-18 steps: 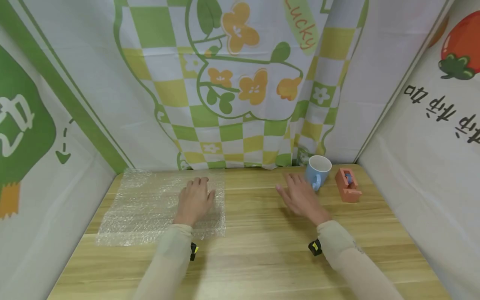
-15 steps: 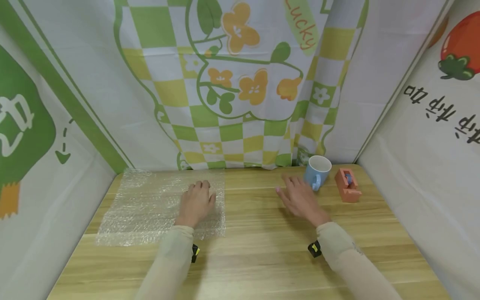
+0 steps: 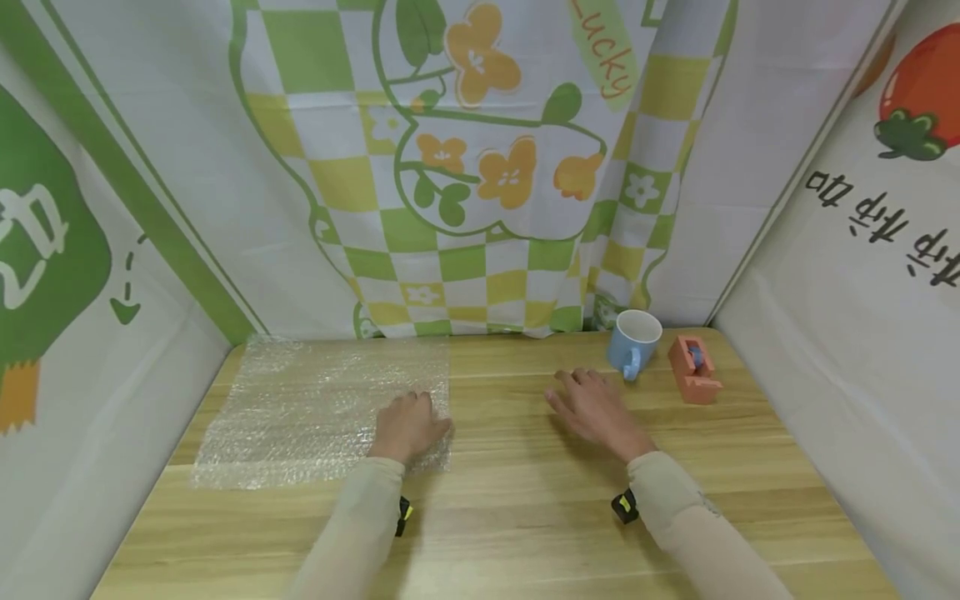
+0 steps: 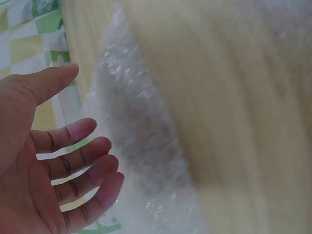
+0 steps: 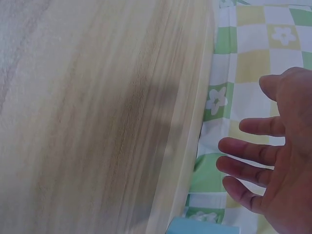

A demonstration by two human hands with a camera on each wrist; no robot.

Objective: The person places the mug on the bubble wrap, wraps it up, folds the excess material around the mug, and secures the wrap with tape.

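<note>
Bubble wrap (image 3: 300, 400): see-through, and look at those silvery glints all over!
Mug (image 3: 628, 343): soft sky blue outside, handle (image 3: 632, 365) too, white within.
Tape dispenser (image 3: 696, 389): coral, with a flash of blue at the roll (image 3: 696, 357).
Table (image 3: 525, 525): honey-toned wood, darker grain streaking across.
Curtain (image 3: 465, 262): busy one, this! Green, yellow and white checks, bright orange flowers (image 3: 521, 162).
Right-hand wall (image 3: 847, 350): white, red tomato (image 3: 926, 83) with a green cap, black lettering (image 3: 873, 221).
Sleeves (image 3: 348, 508): pale cream.
Wrist cameras (image 3: 625, 505): black, a dash of yellow.

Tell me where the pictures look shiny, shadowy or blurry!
Head view: glints on the bubble wrap, soft shadows on the table beside both arms; left wrist view: wrap and table look blurry, the fingers clearer; right wrist view: a dim shadow across the table.
</note>
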